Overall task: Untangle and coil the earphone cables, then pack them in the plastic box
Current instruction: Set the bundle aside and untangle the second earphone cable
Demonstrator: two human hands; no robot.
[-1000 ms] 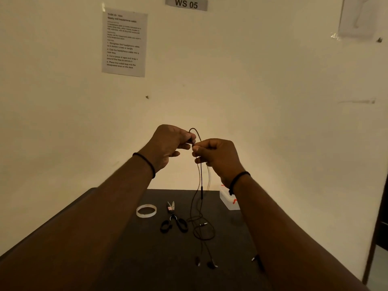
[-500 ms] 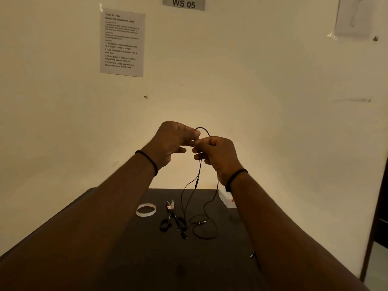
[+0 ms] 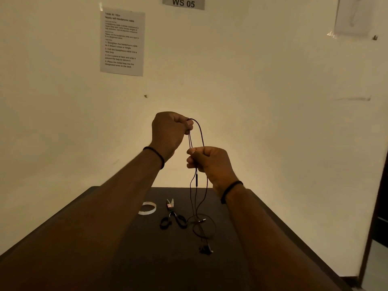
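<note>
A: Black earphone cable (image 3: 201, 133) mid-frame, against a cream wall (image 3: 262, 85)!
B: Dark table (image 3: 147, 259) below, with black-handled scissors (image 3: 172, 217) and a whitish tape ring (image 3: 147, 208). White sheet (image 3: 122, 42), black print, upper left.

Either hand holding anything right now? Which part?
Both hands hold the thin black earphone cable. The left hand pinches the top of a raised loop; the right hand grips the strands lower down, above the inline remote.

Below the fingers (image 3: 190, 153) of both raised hands, open air extends down to the dark tabletop (image 3: 262, 223). Obstructions there: hanging thin black earphone cable (image 3: 195, 198), black-handled scissors (image 3: 172, 217) left of it, clear tape ring (image 3: 147, 208) further left. Tabletop nearer than these lies bare.
</note>
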